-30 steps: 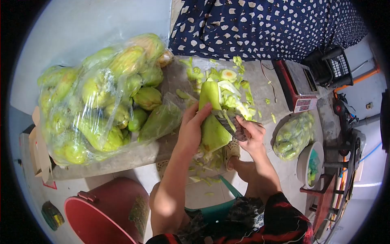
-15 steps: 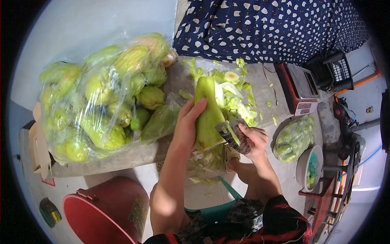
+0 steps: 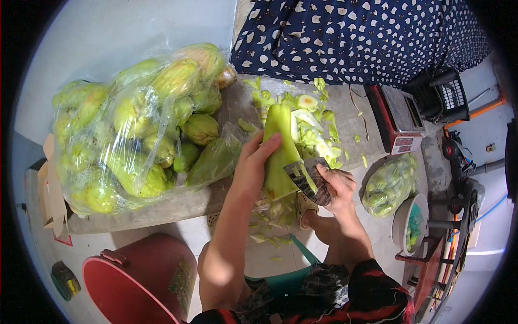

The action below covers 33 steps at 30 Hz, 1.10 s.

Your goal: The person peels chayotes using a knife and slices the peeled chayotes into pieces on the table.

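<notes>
My left hand is wrapped round a long green papaya, its surface pale where skin has come off. The fruit is tilted, with its top end away from me. In my right hand is a wide dark-bladed peeler, its blade against the papaya's lower right side. A light green strip of peel lies along the blade. Behind the papaya, cut pieces and peelings are heaped on the concrete slab. The peeler's handle is mostly hidden by my fingers.
A big clear bag of green papayas fills the slab's left side. At the right stand a red scale and a black crate. A filled plastic bag, a white tub and a red bucket are lower down.
The papaya has shifted slightly right and turned a little in my left hand. The peeler has moved slightly left, still against the fruit.
</notes>
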Tool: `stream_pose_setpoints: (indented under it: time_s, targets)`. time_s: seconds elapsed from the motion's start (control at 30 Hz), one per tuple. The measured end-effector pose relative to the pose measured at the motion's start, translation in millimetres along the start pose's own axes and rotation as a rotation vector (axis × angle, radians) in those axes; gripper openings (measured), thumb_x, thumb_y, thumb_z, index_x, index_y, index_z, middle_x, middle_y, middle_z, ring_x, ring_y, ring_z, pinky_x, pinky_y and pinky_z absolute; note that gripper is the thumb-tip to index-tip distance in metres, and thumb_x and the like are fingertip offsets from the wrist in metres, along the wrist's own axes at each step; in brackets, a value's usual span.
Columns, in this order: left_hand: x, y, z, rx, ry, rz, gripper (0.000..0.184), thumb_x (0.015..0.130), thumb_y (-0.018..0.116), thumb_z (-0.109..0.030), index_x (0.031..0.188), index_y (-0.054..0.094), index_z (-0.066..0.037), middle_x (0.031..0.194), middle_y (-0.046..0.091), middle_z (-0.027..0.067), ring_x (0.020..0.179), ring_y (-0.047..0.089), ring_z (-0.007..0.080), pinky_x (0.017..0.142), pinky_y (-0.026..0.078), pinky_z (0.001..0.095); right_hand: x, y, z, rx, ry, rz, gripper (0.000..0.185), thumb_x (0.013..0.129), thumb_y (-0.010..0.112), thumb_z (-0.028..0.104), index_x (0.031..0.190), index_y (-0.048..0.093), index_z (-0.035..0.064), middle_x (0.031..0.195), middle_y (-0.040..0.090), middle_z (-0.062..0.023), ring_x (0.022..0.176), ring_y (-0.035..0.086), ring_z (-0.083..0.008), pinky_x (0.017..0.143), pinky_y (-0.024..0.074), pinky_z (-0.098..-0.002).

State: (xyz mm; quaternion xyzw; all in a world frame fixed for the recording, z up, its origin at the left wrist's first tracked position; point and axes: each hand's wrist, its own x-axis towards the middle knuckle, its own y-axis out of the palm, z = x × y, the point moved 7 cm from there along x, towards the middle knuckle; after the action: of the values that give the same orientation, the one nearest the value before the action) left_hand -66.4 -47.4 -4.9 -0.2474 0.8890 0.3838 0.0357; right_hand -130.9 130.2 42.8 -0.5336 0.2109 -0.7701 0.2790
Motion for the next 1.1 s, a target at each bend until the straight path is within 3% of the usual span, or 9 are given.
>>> stream_pose_setpoints:
  time_s: [0.2,0.3,0.4,0.73,0.87,0.93,1.1]
  targets:
    - [-8.1,7.3,1.0,0.047,-0.041,-0.036,0.047,0.092,0.063,-0.030,0.126,0.058,0.002,0.108,0.066,0.0078,0.094,0.063,0.0133,0.082,0.049,0.0256,1.8,0.9,-8.0,-0.042,0.076,-0.017,0.028,0.069,0.077,-0.002,0.097,0.071,-0.0058,0.065,0.064,-0.0113,0.051,0.062,-0.0218,0.053,0.0495,-0.0302]
    - [-4.3,1.8,-1.4,0.030,-0.052,-0.026,0.047,0.092,0.064,-0.030,0.126,0.058,0.001,0.109,0.065,0.0080,0.095,0.062,0.0135,0.083,0.048,0.0257,0.9,-3.2,2.9,0.027,-0.028,-0.038,0.030,0.070,0.075,0.001,0.099,0.071,-0.0061,0.061,0.060,-0.0082,0.048,0.058,-0.0193,0.051,0.0469,-0.0290]
    - [0.6,-3.2,3.1,0.010,-0.036,0.003,0.047,0.092,0.064,-0.030,0.126,0.058,0.001,0.109,0.065,0.0084,0.095,0.062,0.0139,0.083,0.048,0.0262,1.1,-0.7,3.3,-0.008,0.028,0.014,0.031,0.071,0.074,0.002,0.100,0.071,-0.0065,0.060,0.059,-0.0076,0.048,0.057,-0.0191,0.051,0.0464,-0.0292]
    - [-10.0,7.8,1.0,0.058,-0.048,-0.032,0.047,0.092,0.065,-0.031,0.125,0.059,0.002,0.110,0.065,0.0084,0.097,0.062,0.0135,0.084,0.049,0.0276,-5.3,8.0,-18.9,-0.091,0.060,-0.049,0.026,0.073,0.077,0.004,0.095,0.069,-0.0074,0.071,0.068,-0.0134,0.055,0.066,-0.0228,0.056,0.0514,-0.0290]
    - [-4.3,3.5,0.0,-0.007,-0.029,-0.019,0.045,0.093,0.064,-0.029,0.125,0.059,0.002,0.109,0.066,0.0087,0.096,0.063,0.0139,0.083,0.050,0.0274,-4.0,1.8,-11.9,-0.083,0.067,-0.013,0.026,0.072,0.078,0.004,0.094,0.070,-0.0071,0.070,0.068,-0.0133,0.056,0.067,-0.0233,0.056,0.0517,-0.0288]
    - [-1.8,-4.8,-5.9,-0.042,-0.011,-0.037,0.044,0.093,0.061,-0.027,0.127,0.055,-0.001,0.108,0.066,0.0100,0.095,0.066,0.0195,0.085,0.053,0.0330,-2.8,-0.2,-3.4,-0.003,0.020,0.011,0.027,0.071,0.078,0.004,0.095,0.070,-0.0064,0.069,0.067,-0.0126,0.056,0.066,-0.0229,0.056,0.0519,-0.0293]
    - [-2.0,-8.5,-13.0,-0.021,0.016,-0.007,0.040,0.094,0.059,-0.029,0.123,0.058,-0.002,0.105,0.066,0.0081,0.093,0.066,0.0173,0.082,0.053,0.0317,-7.2,2.6,-3.3,-0.025,0.053,0.053,0.027,0.072,0.076,0.002,0.096,0.070,-0.0066,0.063,0.063,-0.0099,0.051,0.062,-0.0205,0.054,0.0496,-0.0295]
